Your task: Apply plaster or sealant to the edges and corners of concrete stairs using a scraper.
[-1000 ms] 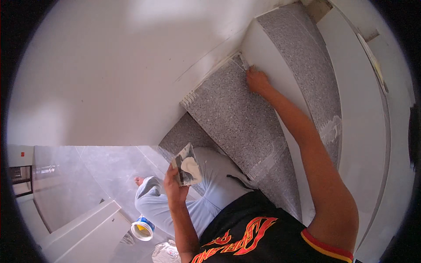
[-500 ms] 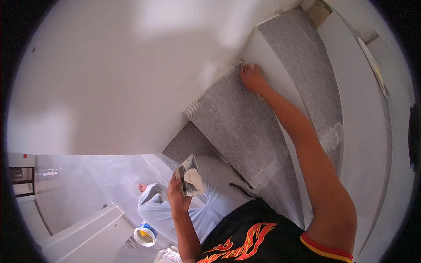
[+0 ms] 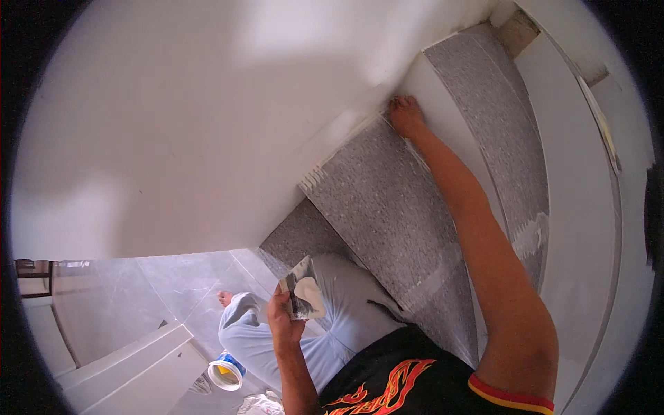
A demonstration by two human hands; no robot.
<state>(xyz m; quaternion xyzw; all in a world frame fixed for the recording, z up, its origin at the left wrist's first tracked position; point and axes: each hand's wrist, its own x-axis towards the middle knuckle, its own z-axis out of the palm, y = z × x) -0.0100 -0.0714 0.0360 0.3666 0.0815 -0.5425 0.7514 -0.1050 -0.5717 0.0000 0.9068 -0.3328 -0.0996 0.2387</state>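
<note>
My left hand (image 3: pixel 282 319) is closed on the lower side of a flat rectangular putty plate (image 3: pixel 306 290), smeared with white paste and dark stains, held above my lap. My right arm stretches far up to the right. At its end, my right hand (image 3: pixel 407 116) is closed low in the corner where the white wall (image 3: pixel 173 131), a grey speckled stair tread (image 3: pixel 387 187) and the white riser (image 3: pixel 449 104) meet. Whatever those fingers hold is hidden. White paste lines the tread's wall-side edge, with comb-like streaks (image 3: pixel 312 178) at its near corner.
Further treads (image 3: pixel 494 90) curve upward at the right, one with a whitish smear (image 3: pixel 531 235). A lower tread (image 3: pixel 304 232) lies near my knee. On the shiny grey floor (image 3: pixel 187 280) stand a white-and-blue tub (image 3: pixel 227 373) and a crumpled white bag (image 3: pixel 261 403).
My right hand has shifted slightly farther into the corner by the riser, its fingers more curled. The view has tilted a little. My left hand keeps hold of the putty plate.
</note>
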